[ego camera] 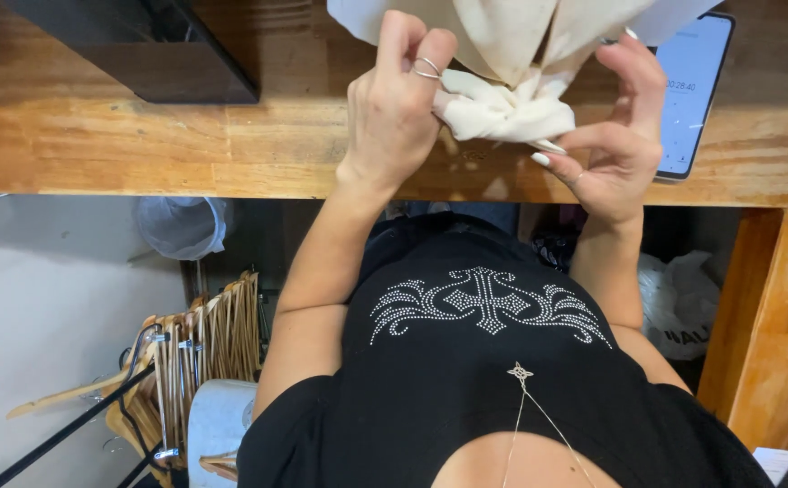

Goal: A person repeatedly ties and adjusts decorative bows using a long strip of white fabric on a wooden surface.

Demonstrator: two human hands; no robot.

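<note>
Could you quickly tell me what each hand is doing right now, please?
Left hand: fingers closed, pinching the knotted cream cloth over the wooden counter.
Right hand: fingers curled around the same cloth's knot, beside the phone.

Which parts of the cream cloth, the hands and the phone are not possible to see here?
- Cream fabric cloth, head view: its upper part is cut off by the top edge.
- Left hand: fingertips buried in the cloth folds.
- Right hand covers the left edge of the slim rectangular phone.
- Phone screen: text too small.

Lit pale-blue phone screen (pixel 690 90), right tabletop
</note>
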